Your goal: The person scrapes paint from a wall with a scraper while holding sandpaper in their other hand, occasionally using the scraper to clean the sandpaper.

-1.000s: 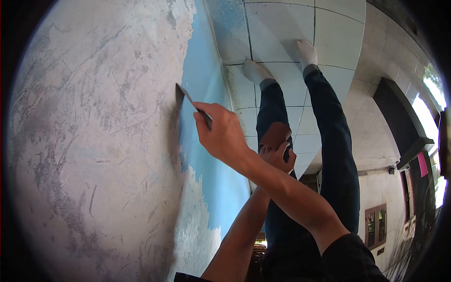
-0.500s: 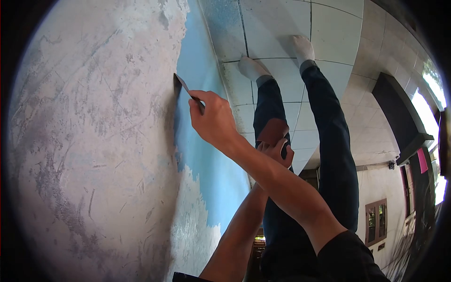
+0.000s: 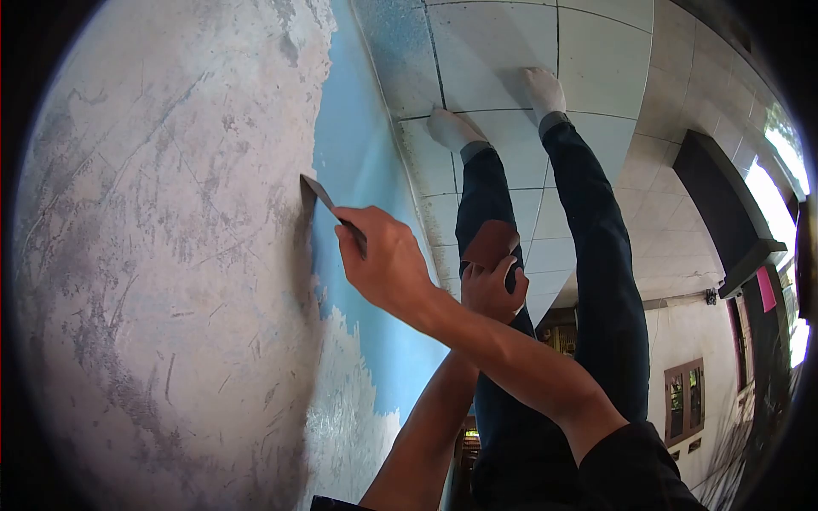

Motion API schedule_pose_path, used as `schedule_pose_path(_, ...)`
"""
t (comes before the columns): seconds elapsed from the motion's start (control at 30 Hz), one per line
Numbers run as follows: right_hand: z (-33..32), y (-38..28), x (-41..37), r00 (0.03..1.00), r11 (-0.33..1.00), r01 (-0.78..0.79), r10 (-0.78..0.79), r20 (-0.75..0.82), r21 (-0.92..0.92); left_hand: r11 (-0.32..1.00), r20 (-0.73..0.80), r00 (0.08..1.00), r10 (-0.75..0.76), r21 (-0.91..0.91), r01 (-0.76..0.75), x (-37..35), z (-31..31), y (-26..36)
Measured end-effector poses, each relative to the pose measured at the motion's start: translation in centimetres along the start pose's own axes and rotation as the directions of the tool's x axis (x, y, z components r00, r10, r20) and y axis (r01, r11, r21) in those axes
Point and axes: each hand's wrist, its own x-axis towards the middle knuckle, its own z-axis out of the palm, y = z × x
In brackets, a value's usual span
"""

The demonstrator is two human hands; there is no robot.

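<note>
My right hand (image 3: 385, 262) is wrapped round a putty knife (image 3: 322, 194), its thin metal blade against the wall where the rough whitish surface (image 3: 187, 255) borders the smooth blue paint (image 3: 349, 128). My right forearm crosses over the left one. Lower and to the right, my left hand (image 3: 492, 294) grips a reddish-brown sheet that looks like sandpaper (image 3: 491, 244); it is in front of my leg, apart from the wall. Part of the sheet is hidden by the fingers.
Scratched, patchy whitish wall fills the left side. Pale floor tiles (image 3: 494, 51) lie under my bare feet (image 3: 545, 92), beside the wall's base. My legs in dark trousers (image 3: 596, 247) stand at centre right. Farther right are a dark ledge (image 3: 724, 204) and a small window (image 3: 684, 400).
My right hand and the putty knife have moved down the picture and slightly left along the paint's edge. My left hand with the sandpaper has hardly moved.
</note>
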Motion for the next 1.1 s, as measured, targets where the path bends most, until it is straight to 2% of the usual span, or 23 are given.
schedule_pose_path(0.1,0.5,1.7,3.2,0.996,0.996,0.038,-0.044,-0.074,-0.081,1.0,0.001,1.0,-0.022,0.006,0.022,-0.5,0.0,0.4)
schedule_pose_path(0.13,0.5,1.7,4.1,0.997,0.997,-0.074,0.073,-0.027,-0.033,1.0,0.0,1.0,-0.023,0.012,0.023,-0.6,0.1,0.5)
schedule_pose_path(0.23,-0.3,0.8,2.4,0.999,0.998,0.037,-0.037,-0.004,-0.041,1.0,0.005,1.0,-0.001,0.025,0.001,0.2,0.3,-0.3)
schedule_pose_path(0.43,-0.4,-0.3,1.3,0.997,0.998,-0.058,0.059,0.053,-0.017,1.0,0.028,1.0,-0.003,0.004,0.003,0.0,-0.2,0.1)
schedule_pose_path(0.6,-0.5,0.4,1.1,0.999,0.999,0.032,-0.032,0.016,-0.023,1.0,0.024,1.0,-0.008,0.008,0.007,0.1,-0.3,0.1)
schedule_pose_path(0.73,0.5,2.2,4.3,0.998,0.999,0.016,-0.018,-0.054,-0.031,0.999,-0.01,1.0,-0.03,-0.025,0.029,-0.5,-0.2,0.7)
schedule_pose_path(0.97,-0.7,0.8,1.1,0.999,0.997,-0.016,0.013,0.029,0.071,0.999,0.035,0.999,-0.029,0.02,0.028,-0.3,-0.2,-0.2)
schedule_pose_path(1.1,-0.6,1.0,1.5,1.0,0.998,0.003,-0.003,0.003,0.068,0.999,0.024,0.999,-0.023,0.026,0.022,-0.3,-0.4,-0.1)
